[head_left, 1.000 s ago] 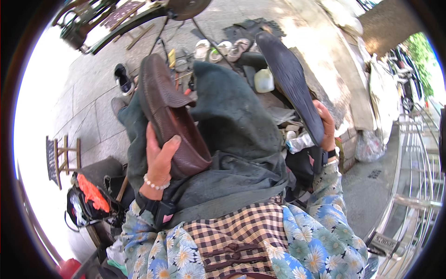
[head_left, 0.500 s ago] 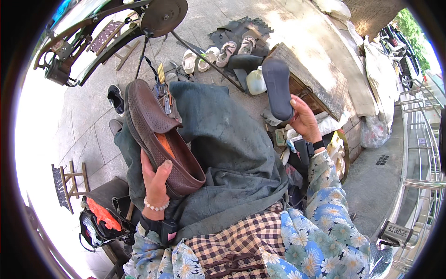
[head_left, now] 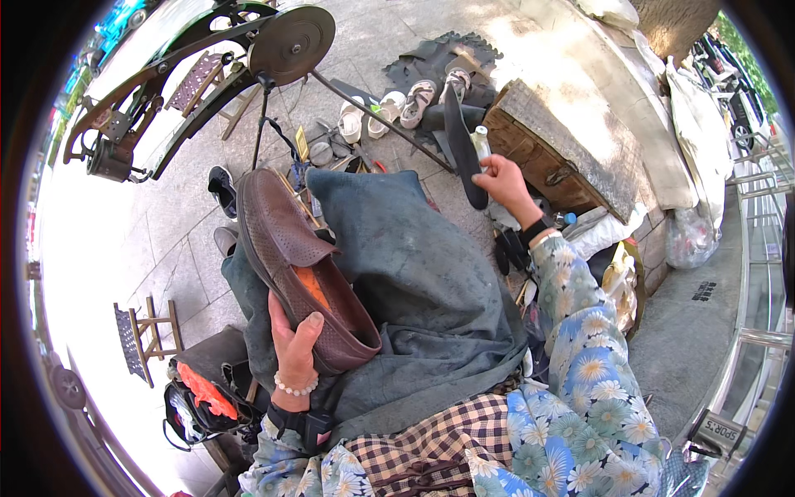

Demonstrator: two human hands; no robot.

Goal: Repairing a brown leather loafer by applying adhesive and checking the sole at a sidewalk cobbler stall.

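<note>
1. Centrally, the left hand (head_left: 291,348) grasps a brown perforated shoe (head_left: 302,269) at its heel end, thumb over the rim; the shoe lies on a grey-green cloth (head_left: 414,282) across the lap
2. Shoe's long axis runs diagonally, toe pointing up-left, opening facing up
3. Right hand (head_left: 505,184), extended forward, pinches a dark insole (head_left: 462,145) at its lower part; the insole stands nearly vertical, beside a wooden box (head_left: 563,157)

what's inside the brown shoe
An orange insole lining shows inside the brown shoe, held at its heel by the left hand. The toe end is covered by the perforated upper.
</note>
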